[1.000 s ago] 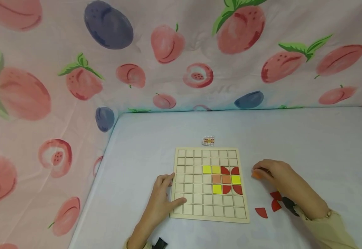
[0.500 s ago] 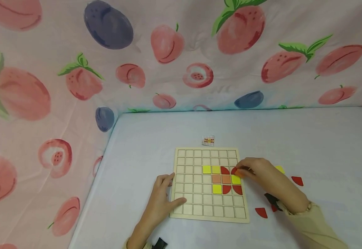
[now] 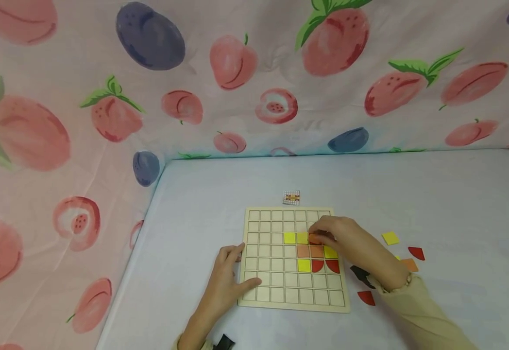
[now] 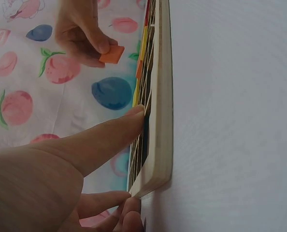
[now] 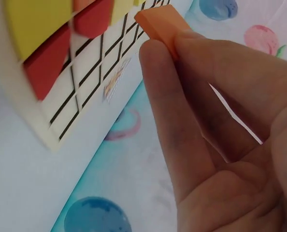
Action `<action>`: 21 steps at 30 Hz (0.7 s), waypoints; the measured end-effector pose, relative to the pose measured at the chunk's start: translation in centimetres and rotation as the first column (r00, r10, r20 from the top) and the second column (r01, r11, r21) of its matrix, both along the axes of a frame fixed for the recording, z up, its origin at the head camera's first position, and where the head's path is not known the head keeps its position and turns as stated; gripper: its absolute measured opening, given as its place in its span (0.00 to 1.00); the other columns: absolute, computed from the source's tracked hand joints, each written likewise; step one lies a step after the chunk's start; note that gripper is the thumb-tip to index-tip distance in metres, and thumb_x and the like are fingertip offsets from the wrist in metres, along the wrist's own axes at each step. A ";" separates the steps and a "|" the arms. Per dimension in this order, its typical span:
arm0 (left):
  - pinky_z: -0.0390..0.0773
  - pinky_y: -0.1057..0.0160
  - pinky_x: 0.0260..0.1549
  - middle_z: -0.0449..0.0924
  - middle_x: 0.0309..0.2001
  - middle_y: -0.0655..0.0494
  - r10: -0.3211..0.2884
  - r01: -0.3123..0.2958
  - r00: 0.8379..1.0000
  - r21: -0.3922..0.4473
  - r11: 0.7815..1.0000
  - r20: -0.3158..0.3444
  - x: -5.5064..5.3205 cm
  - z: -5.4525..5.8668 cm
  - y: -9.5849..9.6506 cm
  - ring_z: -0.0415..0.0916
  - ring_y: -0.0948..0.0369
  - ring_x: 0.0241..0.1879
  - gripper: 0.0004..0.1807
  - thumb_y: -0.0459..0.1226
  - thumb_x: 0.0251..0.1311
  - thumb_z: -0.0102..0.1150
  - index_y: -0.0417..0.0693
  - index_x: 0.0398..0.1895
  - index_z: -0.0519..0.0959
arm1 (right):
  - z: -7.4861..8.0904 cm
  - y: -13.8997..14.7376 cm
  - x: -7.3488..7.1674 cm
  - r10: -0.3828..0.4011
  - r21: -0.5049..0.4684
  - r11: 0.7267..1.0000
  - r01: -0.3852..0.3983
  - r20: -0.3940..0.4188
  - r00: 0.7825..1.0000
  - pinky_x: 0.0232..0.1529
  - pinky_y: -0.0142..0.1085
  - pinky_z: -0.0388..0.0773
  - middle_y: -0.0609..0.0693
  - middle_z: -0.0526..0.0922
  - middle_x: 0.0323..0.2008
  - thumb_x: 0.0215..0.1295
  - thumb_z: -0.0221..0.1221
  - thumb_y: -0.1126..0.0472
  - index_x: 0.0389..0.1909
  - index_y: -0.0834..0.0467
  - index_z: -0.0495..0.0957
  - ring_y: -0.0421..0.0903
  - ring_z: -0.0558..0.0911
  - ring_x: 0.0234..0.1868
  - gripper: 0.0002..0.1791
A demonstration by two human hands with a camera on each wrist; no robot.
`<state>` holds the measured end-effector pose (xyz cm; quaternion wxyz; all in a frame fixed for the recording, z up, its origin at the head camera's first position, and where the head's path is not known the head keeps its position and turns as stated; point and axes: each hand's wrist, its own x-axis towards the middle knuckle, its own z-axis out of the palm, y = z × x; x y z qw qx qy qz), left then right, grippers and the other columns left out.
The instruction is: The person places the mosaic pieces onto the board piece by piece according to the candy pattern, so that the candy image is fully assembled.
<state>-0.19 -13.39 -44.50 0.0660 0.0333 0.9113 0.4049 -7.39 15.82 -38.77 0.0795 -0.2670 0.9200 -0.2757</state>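
Observation:
A pale wooden grid board [image 3: 276, 291] lies on the white table, with yellow squares [image 3: 289, 238], paler orange squares [image 3: 310, 251] and red quarter-circles [image 3: 332, 267] in its cells. My left hand [image 3: 226, 277] holds its left edge, the thumb on the grid face and the other fingers at the edge. Between thumb and fingertips, my right hand [image 3: 346, 238] pinches an orange square tile [image 5: 164, 24]. In the left wrist view this orange tile [image 4: 112, 54] is apart from the board face. From above, the right hand covers some cells at the board's upper right.
Loose pieces lie right of the board: a yellow square [image 3: 390, 238], red quarter-circles [image 3: 416, 253] and an orange piece [image 3: 410, 265], some partly under the right forearm. Beyond the board's far edge is a small printed pattern card [image 3: 291, 198]. Fruit-print cloth [image 3: 237, 116] hangs behind and left.
My right hand has carried the orange tile leftward from beside the board to over its upper right cells. Loose pieces once under the arm now show. The left hand stays put.

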 end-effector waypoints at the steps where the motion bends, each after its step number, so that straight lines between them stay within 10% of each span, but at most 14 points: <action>1: 0.71 0.67 0.42 0.66 0.59 0.50 0.001 -0.001 1.000 -0.001 1.000 0.001 0.0 0.0 0.0 0.67 0.57 0.54 0.47 0.42 0.46 0.79 0.40 0.70 0.67 | 0.0 -0.3 -0.1 0.003 -0.002 1.000 -0.003 0.001 1.000 0.43 0.38 0.81 0.45 0.85 0.38 0.61 0.67 0.66 0.41 0.58 0.85 0.41 0.80 0.38 0.08; 21: 0.71 0.67 0.41 0.66 0.59 0.49 -0.003 0.003 1.000 -0.007 1.000 -0.009 0.0 -0.3 -0.1 0.67 0.57 0.52 0.47 0.44 0.46 0.79 0.40 0.70 0.67 | -1.3 -4.1 -0.4 0.119 -0.072 0.990 -0.117 0.016 0.993 0.41 0.34 0.80 0.45 0.86 0.37 0.63 0.65 0.64 0.40 0.58 0.86 0.38 0.80 0.36 0.06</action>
